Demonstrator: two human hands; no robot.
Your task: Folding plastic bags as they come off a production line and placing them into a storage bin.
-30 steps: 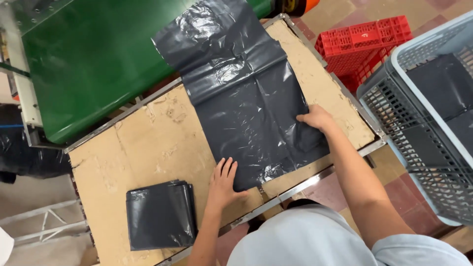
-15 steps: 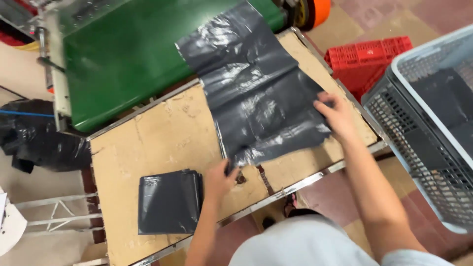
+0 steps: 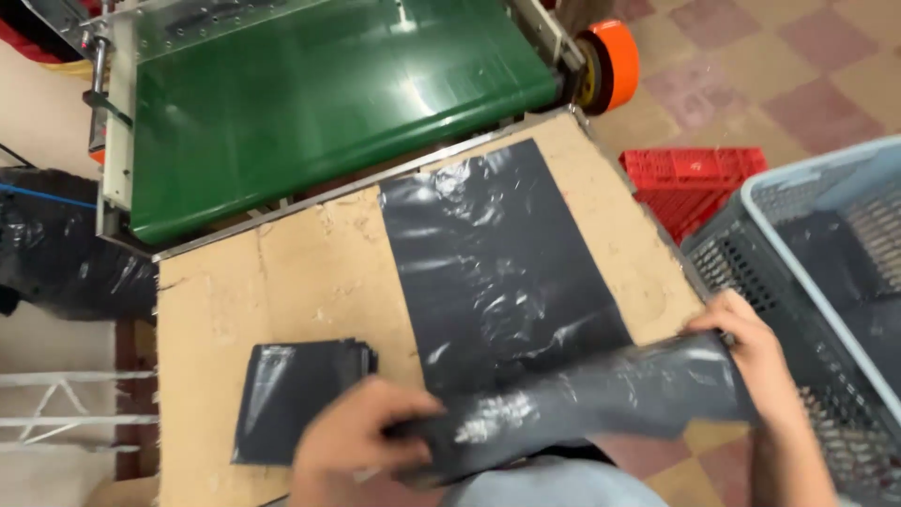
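Seen from above, 2 bare hands lift the near edge of a flat black plastic bag [image 3: 497, 272] off a worn brown cardboard worktop [image 3: 310, 282]. The left hand [image 3: 361, 437] pinches the raised edge at its left end, and the right hand [image 3: 751, 347] grips the right end. Just left of the left hand lies a folded stack of black plastic bags [image 3: 296, 399]. Beyond the hands runs a green conveyor belt [image 3: 328, 94]. Beside the right hand stands a grey mesh plastic basket [image 3: 817, 244].

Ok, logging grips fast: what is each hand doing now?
Left hand: closed on the grey plastic bag, near edge.
Right hand: closed on the same edge.
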